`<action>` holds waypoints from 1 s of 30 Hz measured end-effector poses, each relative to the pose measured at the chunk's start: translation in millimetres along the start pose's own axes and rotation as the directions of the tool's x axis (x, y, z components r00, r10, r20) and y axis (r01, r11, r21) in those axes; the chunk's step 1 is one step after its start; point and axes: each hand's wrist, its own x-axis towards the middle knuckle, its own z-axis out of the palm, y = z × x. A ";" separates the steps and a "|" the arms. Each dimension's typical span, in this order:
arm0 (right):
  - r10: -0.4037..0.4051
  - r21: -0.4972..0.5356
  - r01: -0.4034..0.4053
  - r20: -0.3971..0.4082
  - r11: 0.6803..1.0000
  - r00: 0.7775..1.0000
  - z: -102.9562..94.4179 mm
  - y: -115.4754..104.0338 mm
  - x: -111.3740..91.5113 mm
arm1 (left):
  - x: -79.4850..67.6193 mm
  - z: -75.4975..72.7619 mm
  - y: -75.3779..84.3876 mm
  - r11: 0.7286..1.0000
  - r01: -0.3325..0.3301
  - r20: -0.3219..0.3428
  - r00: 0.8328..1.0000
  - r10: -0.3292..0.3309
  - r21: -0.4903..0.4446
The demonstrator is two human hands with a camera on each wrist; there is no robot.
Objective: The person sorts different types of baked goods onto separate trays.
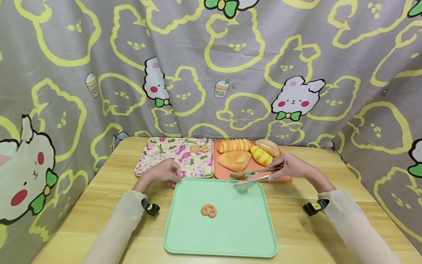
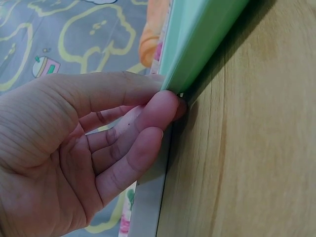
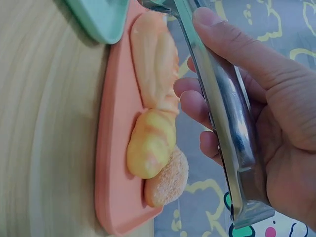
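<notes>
My left hand (image 1: 166, 171) pinches the far left corner of a light green tray (image 1: 237, 234) between thumb and fingers; the left wrist view shows the tray edge (image 2: 197, 54) in that pinch. On the green tray lies a small brown pretzel cookie (image 1: 209, 211). My right hand (image 1: 287, 167) grips metal tongs (image 1: 260, 178) around their handles, fingers on one side and thumb on the other. The tongs' two arms are spread apart, their tips over the green tray's far right edge, close to the orange tray (image 1: 218, 175). In the right wrist view the tongs' handle (image 3: 229, 128) crosses the palm.
Bread pieces fill the orange tray: a striped roll (image 1: 233, 145), a folded bun (image 1: 234, 161), a yellow loaf (image 1: 261, 156) and a seeded roll (image 1: 267, 147). Left of it, a floral tray (image 1: 165, 152) holds two cookies (image 1: 199, 148). A patterned curtain (image 1: 188, 44) hangs behind the wooden table (image 1: 99, 201).
</notes>
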 end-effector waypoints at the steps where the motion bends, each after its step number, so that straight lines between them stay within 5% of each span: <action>1: 0.000 0.000 0.000 -0.008 1.000 1.000 0.0 -1.8 0.9 | 0.2 -0.1 0.1 1.000 0.002 0.000 1.000 -0.002 -0.002; 15: -0.005 0.010 0.007 -0.138 1.000 0.990 2.3 -34.4 34.4 | 0.8 0.6 2.0 1.000 -0.008 0.007 1.000 0.008 -0.003; 30: 0.048 -0.013 -0.054 -0.286 0.998 0.957 23.5 -72.9 96.3 | 0.8 1.0 2.7 1.000 0.006 0.001 1.000 -0.006 0.000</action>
